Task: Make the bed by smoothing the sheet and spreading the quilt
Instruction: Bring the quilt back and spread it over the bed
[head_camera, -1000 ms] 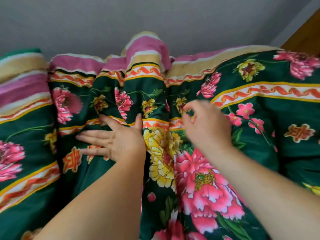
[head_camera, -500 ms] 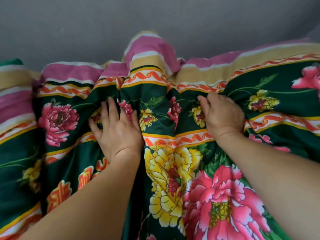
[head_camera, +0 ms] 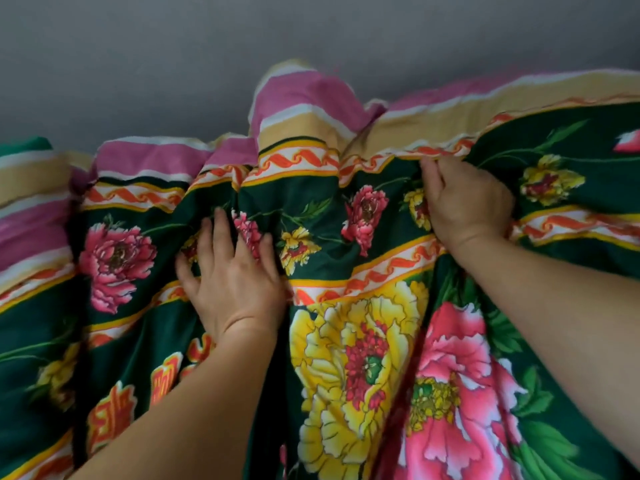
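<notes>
One quilt [head_camera: 346, 341], dark green and printed with large pink and yellow peonies, fills the lower three quarters of the head view; its far edge, banded in pink, tan and white with an orange wave border, lies bunched in folds against a plain grey wall [head_camera: 242, 46]. Two bare forearms reach forward over the fabric from the bottom of the view. Left hand [head_camera: 232, 278]: laid palm down on the quilt left of centre, fingers [head_camera: 221, 233] straight and slightly spread, pressing into a crease beside a small pink flower; it grasps nothing. Right hand [head_camera: 464, 206]: placed further up and to the right, near the wave border, fingers curled into a fold of the quilt and clenched on the cloth, which gathers into radiating wrinkles beneath the wrist. Between the two hands the fabric is ridged and uneven.
</notes>
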